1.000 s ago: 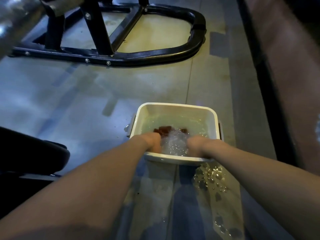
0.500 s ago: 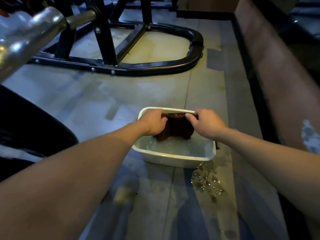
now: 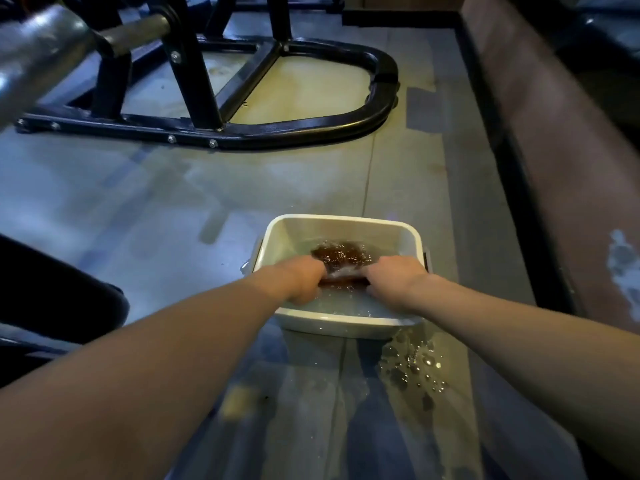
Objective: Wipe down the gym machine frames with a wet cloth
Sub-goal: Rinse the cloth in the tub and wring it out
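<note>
A white square basin [image 3: 341, 221] of water stands on the floor in front of me. A dark brown cloth [image 3: 341, 254] lies sunk in the churning water. My left hand [image 3: 299, 278] grips its left end and my right hand [image 3: 394, 275] grips its right end, both dipped into the basin with fingers curled under. The black gym machine frame [image 3: 304, 133] rests on the floor beyond the basin, with bolted base tubes and upright posts.
A puddle of spilled water [image 3: 412, 368] lies just right of the basin's near corner. A shiny metal bar [image 3: 38, 53] crosses the upper left. A dark padded part [image 3: 52, 299] sits at the left. A low brown wall [image 3: 554, 161] runs along the right.
Half a second ago both hands held the cloth up above the water; now they have pushed it back down into the basin, and the water splashes.
</note>
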A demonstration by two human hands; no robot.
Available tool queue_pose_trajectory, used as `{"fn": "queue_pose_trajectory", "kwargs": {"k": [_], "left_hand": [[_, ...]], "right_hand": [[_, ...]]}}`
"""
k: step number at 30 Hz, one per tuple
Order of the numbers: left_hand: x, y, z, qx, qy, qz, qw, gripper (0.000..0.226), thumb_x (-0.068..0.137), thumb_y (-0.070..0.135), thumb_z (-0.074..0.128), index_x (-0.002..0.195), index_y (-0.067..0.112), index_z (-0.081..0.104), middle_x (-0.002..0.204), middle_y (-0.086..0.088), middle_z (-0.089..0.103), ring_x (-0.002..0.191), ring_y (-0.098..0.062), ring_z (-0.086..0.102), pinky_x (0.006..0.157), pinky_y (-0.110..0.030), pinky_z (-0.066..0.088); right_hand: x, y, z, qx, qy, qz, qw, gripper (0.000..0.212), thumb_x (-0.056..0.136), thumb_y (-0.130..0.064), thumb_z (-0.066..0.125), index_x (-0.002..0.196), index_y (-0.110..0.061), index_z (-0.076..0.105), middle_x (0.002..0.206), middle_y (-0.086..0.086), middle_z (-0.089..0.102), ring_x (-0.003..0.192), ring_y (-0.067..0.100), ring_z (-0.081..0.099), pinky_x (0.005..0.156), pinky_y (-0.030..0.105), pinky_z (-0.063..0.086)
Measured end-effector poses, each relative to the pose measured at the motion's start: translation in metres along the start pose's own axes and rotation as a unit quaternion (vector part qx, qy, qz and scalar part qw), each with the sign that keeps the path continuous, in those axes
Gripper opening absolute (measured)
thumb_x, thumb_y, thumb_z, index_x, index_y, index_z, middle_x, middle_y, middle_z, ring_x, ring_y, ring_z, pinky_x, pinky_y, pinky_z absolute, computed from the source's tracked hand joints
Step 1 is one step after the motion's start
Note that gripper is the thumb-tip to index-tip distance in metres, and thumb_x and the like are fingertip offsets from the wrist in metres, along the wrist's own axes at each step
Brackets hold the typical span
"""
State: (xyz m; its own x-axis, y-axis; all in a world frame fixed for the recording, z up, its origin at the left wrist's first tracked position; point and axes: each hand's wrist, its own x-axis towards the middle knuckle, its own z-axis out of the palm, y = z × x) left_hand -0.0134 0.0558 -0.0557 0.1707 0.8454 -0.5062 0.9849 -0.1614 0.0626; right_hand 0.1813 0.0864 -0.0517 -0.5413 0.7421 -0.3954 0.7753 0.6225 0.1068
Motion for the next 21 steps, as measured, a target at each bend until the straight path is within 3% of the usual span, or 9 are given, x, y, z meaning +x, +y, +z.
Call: {"fn": "queue_pose_trajectory", "kwargs": {"k": [4,9,12,14,17,21], "left_hand": [[0.016,-0.002,0.009,0.014,-0.037,-0.013,0.999,0.023,0.097,0.015,0.057,0.118,0.015,0.068,0.104,-0.003,0.066,0.094,-0.026,0.063,0.086,-0.037,0.055],[0.020,0.002,0.014,0.012,-0.084,-0.025,0.996,0.029,0.098,0.009,0.056,0.125,0.010,0.065,0.120,-0.010,0.065,0.107,-0.029,0.063,0.086,-0.034,0.049],[0.020,0.005,0.008,-0.012,-0.094,-0.029,0.995,0.030,0.100,0.012,0.056,0.128,0.008,0.063,0.125,-0.013,0.065,0.113,-0.032,0.063,0.092,-0.036,0.050],[0.016,0.005,-0.003,-0.031,-0.075,-0.034,0.996,0.028,0.101,0.016,0.056,0.127,0.009,0.066,0.121,-0.013,0.067,0.110,-0.031,0.064,0.091,-0.036,0.051],[0.004,0.003,-0.024,-0.135,-0.013,-0.048,0.990,0.023,0.105,0.025,0.052,0.118,0.011,0.065,0.113,-0.011,0.065,0.104,-0.029,0.061,0.089,-0.035,0.048],[-0.015,-0.005,-0.045,-0.266,0.080,-0.056,0.959,0.028,0.109,0.030,0.044,0.119,0.012,0.063,0.110,-0.010,0.066,0.102,-0.027,0.062,0.088,-0.034,0.049]], "right_hand": [[0.010,-0.016,0.008,-0.043,-0.046,0.033,0.997,0.024,0.100,-0.011,0.053,0.115,-0.015,0.070,0.115,0.005,0.071,0.105,0.030,0.069,0.075,0.037,0.047],[0.009,-0.019,0.011,-0.029,-0.100,0.045,0.994,0.026,0.100,-0.016,0.052,0.123,-0.015,0.066,0.121,0.005,0.068,0.110,0.028,0.066,0.077,0.037,0.044],[0.005,-0.015,0.002,-0.001,-0.130,0.039,0.991,0.023,0.098,-0.023,0.057,0.119,-0.020,0.067,0.116,0.002,0.068,0.099,0.026,0.062,0.080,0.035,0.046],[0.003,-0.010,-0.007,0.037,-0.099,0.058,0.993,0.016,0.098,-0.032,0.060,0.107,-0.020,0.067,0.105,0.001,0.068,0.089,0.023,0.059,0.076,0.031,0.047],[-0.001,-0.001,-0.018,0.187,-0.025,0.118,0.975,0.033,0.105,-0.042,0.050,0.093,-0.016,0.065,0.087,0.003,0.064,0.080,0.021,0.062,0.064,0.032,0.045],[-0.012,0.008,-0.035,0.278,0.085,0.129,0.948,0.034,0.105,-0.035,0.048,0.099,-0.011,0.071,0.100,0.010,0.072,0.089,0.029,0.064,0.076,0.035,0.050]]}}
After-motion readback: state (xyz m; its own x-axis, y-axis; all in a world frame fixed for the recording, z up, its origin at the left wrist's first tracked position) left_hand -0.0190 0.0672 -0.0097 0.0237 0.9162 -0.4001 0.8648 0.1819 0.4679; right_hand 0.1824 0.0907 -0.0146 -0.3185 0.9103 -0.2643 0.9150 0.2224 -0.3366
